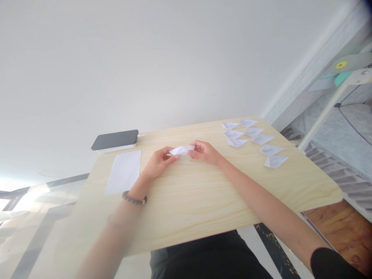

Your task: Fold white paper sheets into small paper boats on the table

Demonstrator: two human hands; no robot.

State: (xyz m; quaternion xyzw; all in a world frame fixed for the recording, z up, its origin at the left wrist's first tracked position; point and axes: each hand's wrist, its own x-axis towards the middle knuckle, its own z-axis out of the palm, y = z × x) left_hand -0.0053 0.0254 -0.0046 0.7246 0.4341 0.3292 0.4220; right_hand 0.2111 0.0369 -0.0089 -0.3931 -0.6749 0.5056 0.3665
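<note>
A small folded white paper piece (182,150) is held over the middle of the light wooden table (203,201). My left hand (159,162) pinches its left end, and my right hand (204,152) pinches its right end. Both hands have their fingers closed on the paper. A beaded bracelet (134,199) is on my left wrist.
A flat white sheet of paper (124,171) lies left of my hands. A dark phone on a white power bank (115,141) rests at the table's far left edge. Several folded white paper pieces (255,140) lie at the far right. A white wall stands behind.
</note>
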